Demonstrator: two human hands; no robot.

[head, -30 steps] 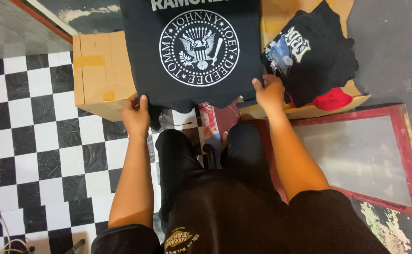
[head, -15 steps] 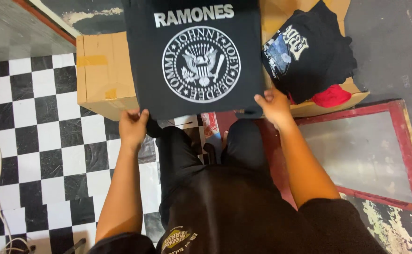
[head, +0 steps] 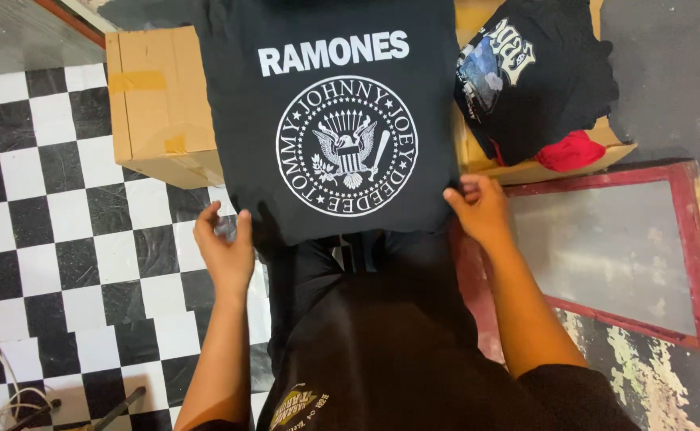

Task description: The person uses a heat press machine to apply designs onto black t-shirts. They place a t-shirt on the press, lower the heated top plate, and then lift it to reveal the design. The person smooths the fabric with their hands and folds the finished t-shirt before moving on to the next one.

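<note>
A black cotton T-shirt with a white round print (head: 342, 136) is pinched at its lower corners. Left hand (head: 224, 249) and right hand (head: 477, 209) fingers are closed on it, above a brown cardboard box (head: 162, 112).

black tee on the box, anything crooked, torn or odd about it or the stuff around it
Nothing is torn. The black printed tee lies flat and square, left hand and right hand at its lower corners. Only the dark shirt pile looks untidy, crumpled with a red garment poking out.
</note>
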